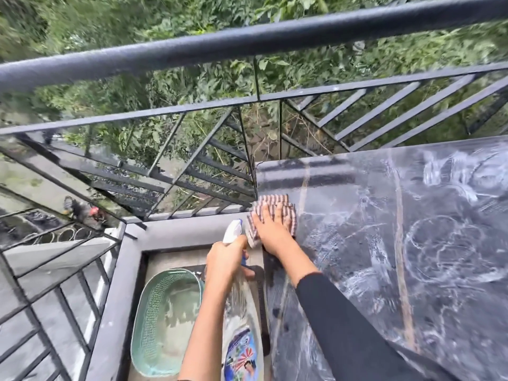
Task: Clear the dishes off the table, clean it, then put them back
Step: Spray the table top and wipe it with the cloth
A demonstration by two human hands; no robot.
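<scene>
A dark glossy table fills the right side, streaked with white soapy swirls. My right hand lies flat with straight fingers on a red-and-white striped cloth at the table's far left corner. My left hand grips a clear spray bottle by its neck, just left of the table's edge; its white nozzle points up toward the cloth and a colourful label shows low on the bottle. No dishes are on the visible part of the table.
A green mesh basket sits on the balcony floor left of the table, below the bottle. A black metal railing runs along the far side and left, with a grey curb at its base. Greenery lies beyond.
</scene>
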